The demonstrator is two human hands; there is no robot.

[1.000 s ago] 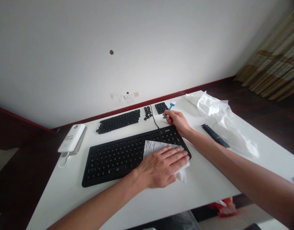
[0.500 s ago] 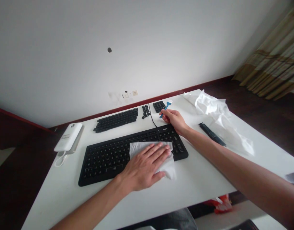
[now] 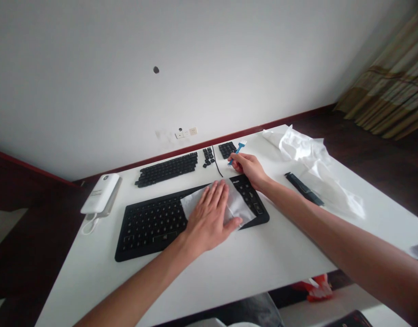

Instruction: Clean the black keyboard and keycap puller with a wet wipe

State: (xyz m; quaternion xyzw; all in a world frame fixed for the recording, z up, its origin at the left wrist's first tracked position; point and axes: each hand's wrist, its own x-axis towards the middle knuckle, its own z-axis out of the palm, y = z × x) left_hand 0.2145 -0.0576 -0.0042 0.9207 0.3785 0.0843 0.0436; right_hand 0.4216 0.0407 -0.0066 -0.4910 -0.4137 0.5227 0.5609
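Nearest the observer, the white table (image 3: 229,268) carries a black keyboard (image 3: 151,231), set square to the near edge. The person's left hand (image 3: 209,218) lies flat on the keyboard's right half, fingers extended and slightly apart, not clamped on anything. Beneath the palm, a white wipe (image 3: 238,206) lies folded across the keys, with one corner reaching the keyboard's right edge.

The right hand (image 3: 250,168) sits just beyond the keyboard's top right corner, its fingertips pinched together on the handle of a small blue brush (image 3: 240,147). The bristles point away from the person and are directly beside a block of black keycaps (image 3: 226,150).

Further along the table's far side lie a smaller keycap cluster (image 3: 208,156) and long rows of black keycaps (image 3: 166,169), with a black cable (image 3: 217,168) running between the groups. To the left stands a white rectangular device (image 3: 100,194) with a looped white lead. To the right, a black bar-shaped item (image 3: 303,188) rests on crumpled white sheeting (image 3: 314,172).

Beyond the table are red skirting (image 3: 209,144), wall socket plates (image 3: 186,132), and a striped curtain (image 3: 389,77).
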